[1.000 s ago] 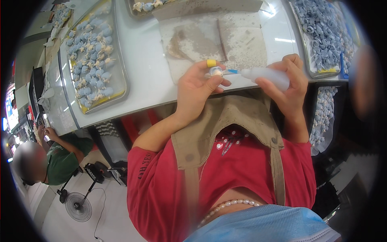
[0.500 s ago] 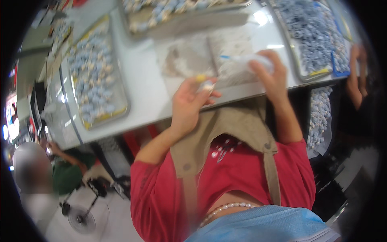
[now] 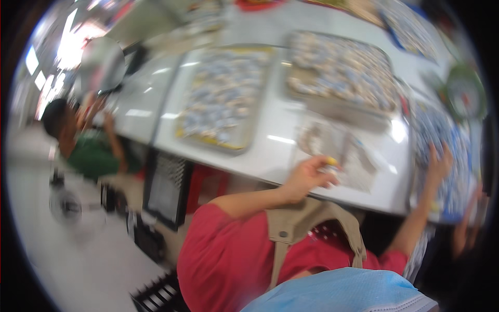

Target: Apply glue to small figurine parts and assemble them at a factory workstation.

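Observation:
My left hand (image 3: 307,179) is closed in a pinch on a small yellow-and-white piece (image 3: 331,161), held above the near edge of the white table. To the right, my right hand (image 3: 440,162) reaches over a tray of small blue-grey pieces (image 3: 434,127), its fingers apart among them; blur hides whether they touch any piece. Between my hands lies a stained whitish work mat (image 3: 340,179). On it rests a translucent squeeze bottle (image 3: 365,158) with a blue tip, blurred.
Two more trays of pale blue and cream pieces stand on the table, one at left (image 3: 221,96) and one behind the mat (image 3: 343,70). A green round-dialled scale (image 3: 464,96) is at far right. Another person in green (image 3: 96,151) works at left; someone's arm (image 3: 464,229) shows at right.
My right hand has let go of the squeeze bottle onto the mat and moved right, into the tray. My left hand still pinches its piece. The view has swung, bringing more of the left side in.

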{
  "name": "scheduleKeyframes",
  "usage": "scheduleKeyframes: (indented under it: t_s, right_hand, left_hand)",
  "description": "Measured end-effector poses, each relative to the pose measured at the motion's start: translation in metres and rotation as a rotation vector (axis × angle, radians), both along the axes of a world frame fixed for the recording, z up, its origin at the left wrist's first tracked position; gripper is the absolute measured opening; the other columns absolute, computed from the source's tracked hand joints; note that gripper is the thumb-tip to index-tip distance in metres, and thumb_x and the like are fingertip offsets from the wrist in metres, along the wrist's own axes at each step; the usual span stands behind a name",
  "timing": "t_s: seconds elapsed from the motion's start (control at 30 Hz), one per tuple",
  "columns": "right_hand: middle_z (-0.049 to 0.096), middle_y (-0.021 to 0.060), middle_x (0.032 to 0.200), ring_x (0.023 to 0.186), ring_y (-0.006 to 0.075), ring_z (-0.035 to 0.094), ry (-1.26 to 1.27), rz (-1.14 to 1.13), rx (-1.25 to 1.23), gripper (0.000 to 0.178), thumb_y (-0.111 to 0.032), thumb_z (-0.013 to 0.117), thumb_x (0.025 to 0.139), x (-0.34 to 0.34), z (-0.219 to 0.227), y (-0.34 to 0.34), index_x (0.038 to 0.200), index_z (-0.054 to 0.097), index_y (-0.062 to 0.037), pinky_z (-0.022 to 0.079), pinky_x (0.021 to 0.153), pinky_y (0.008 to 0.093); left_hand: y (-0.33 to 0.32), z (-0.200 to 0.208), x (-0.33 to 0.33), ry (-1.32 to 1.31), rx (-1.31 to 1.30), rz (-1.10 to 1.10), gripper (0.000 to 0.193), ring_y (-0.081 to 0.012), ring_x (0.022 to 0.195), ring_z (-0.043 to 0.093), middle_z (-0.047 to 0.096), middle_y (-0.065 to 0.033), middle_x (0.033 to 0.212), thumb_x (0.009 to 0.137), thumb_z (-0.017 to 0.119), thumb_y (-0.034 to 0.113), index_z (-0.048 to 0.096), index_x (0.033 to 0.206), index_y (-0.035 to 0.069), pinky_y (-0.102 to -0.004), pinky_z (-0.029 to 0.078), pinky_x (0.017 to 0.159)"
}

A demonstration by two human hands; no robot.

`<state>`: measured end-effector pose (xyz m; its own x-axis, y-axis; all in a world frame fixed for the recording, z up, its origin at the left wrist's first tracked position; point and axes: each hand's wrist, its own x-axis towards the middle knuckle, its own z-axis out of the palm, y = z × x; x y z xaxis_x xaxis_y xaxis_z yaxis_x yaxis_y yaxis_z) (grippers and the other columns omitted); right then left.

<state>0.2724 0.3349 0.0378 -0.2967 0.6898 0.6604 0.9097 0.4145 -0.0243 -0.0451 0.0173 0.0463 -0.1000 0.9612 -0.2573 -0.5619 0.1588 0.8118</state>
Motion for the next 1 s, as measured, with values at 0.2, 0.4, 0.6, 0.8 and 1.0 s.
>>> scheduleKeyframes:
  t_s: [0.2, 0.4, 0.6, 0.8, 1.0]
  right_hand:
    - [0.06, 0.011, 0.098, 0.086, 0.0277, 0.058, -0.028, 0.082, -0.059, 0.024, -0.026, 0.06, 0.082, -0.005, 0.012, -0.004, 0.096, 0.062, -0.0071, 0.045, 0.073, 0.0345]
    - [0.058, 0.0116, 0.086, 0.08, 0.0279, 0.055, 0.113, 0.076, -0.199, 0.026, -0.029, 0.056, 0.085, -0.009, 0.013, -0.024, 0.092, 0.058, -0.0041, 0.043, 0.071, 0.0358]
    - [0.061, 0.0091, 0.091, 0.079, 0.0211, 0.057, 0.346, 0.003, -0.206, 0.027, -0.029, 0.056, 0.087, -0.021, 0.027, -0.059, 0.1, 0.058, -0.0055, 0.044, 0.071, 0.0309]
    - [0.059, 0.0066, 0.102, 0.084, 0.0138, 0.053, 0.458, 0.181, -0.308, 0.034, -0.02, 0.06, 0.085, -0.032, 0.042, -0.09, 0.113, 0.054, -0.002, 0.043, 0.076, 0.0255]
    - [0.054, 0.0085, 0.11, 0.094, 0.015, 0.051, 0.456, 0.327, -0.504, 0.03, -0.008, 0.058, 0.085, -0.068, 0.049, -0.145, 0.114, 0.053, -0.0008, 0.041, 0.082, 0.0261]
  left_hand:
    - [-0.026, 0.01, -0.02, -0.024, 0.106, 0.044, 0.024, -0.0128, 0.08, 0.059, 0.057, -0.0032, 0.101, 0.083, 0.057, 0.008, 0.051, 0.106, 0.005, -0.0229, 0.047, 0.066]
    - [-0.033, 0.005, -0.026, -0.064, 0.094, 0.037, 0.023, -0.0129, 0.08, 0.06, 0.057, -0.0023, 0.101, 0.083, 0.057, 0.009, 0.051, 0.105, 0.005, -0.0225, 0.047, 0.066]
    - [-0.039, 0.002, -0.029, -0.064, 0.079, -0.007, 0.028, -0.0142, 0.085, 0.06, 0.056, -0.0046, 0.107, 0.084, 0.057, 0.008, 0.048, 0.11, 0.005, -0.0235, 0.048, 0.071]
    - [-0.044, 0.011, -0.027, -0.152, 0.035, 0.0, 0.026, -0.0136, 0.082, 0.06, 0.057, -0.0042, 0.102, 0.083, 0.059, 0.011, 0.05, 0.107, 0.006, -0.0221, 0.049, 0.068]
    - [-0.043, 0.013, -0.022, -0.269, -0.044, -0.001, 0.028, -0.0135, 0.079, 0.061, 0.059, -0.0062, 0.099, 0.083, 0.062, 0.014, 0.05, 0.106, 0.005, -0.0198, 0.05, 0.064]
